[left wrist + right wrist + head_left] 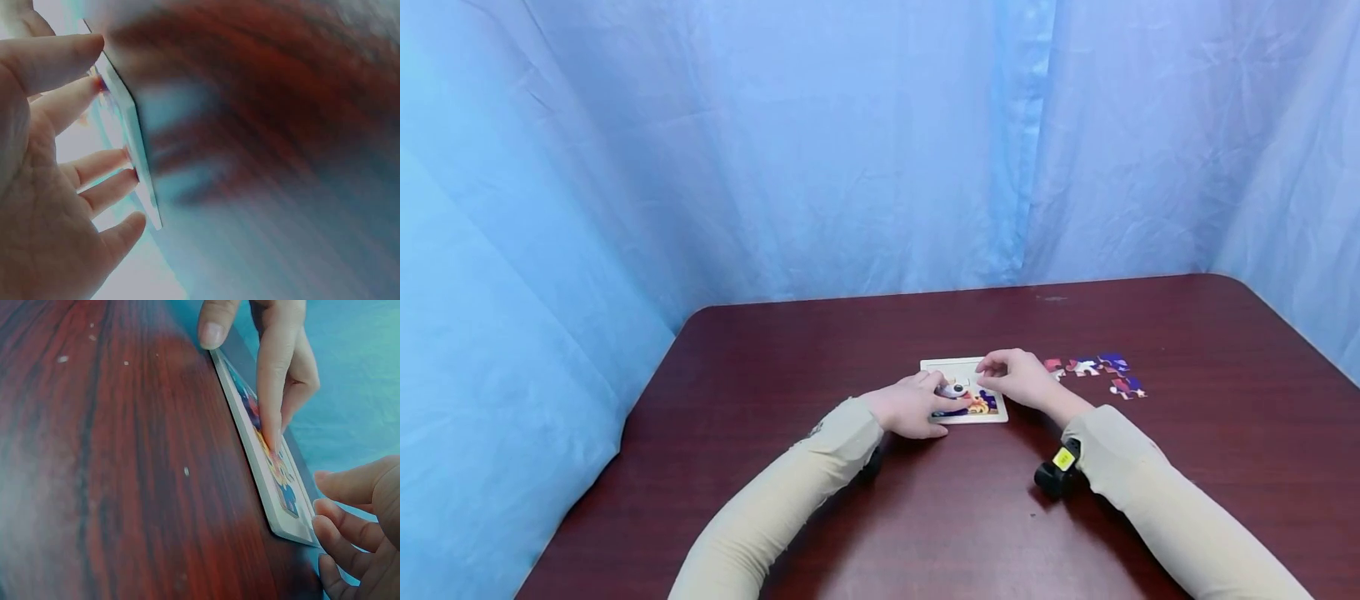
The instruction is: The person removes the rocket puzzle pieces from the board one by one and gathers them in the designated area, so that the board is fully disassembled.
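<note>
A white-framed jigsaw tray (pixel 973 419) lies flat on the table, with colourful puzzle pieces (pixel 982 403) fitted in its lower part. My left hand (pixel 913 407) is spread over the tray's left side. In the right wrist view, one of its straight fingers (pixel 273 394) rests on the picture, and its thumb is at the near rim. At the tray's upper right hovers my right hand (pixel 1018 377), thumb and fingers bent loosely and apart. Nothing shows between those fingertips in the right wrist view. The left hand covers part of the picture.
Several loose puzzle pieces (pixel 1112 363) lie right of the tray, some partly behind the right hand. A black wrist camera (pixel 1051 479) with a yellow label hangs under the right sleeve. Pale blue curtains (pixel 850 150) hang behind the dark red table (pixel 760 375).
</note>
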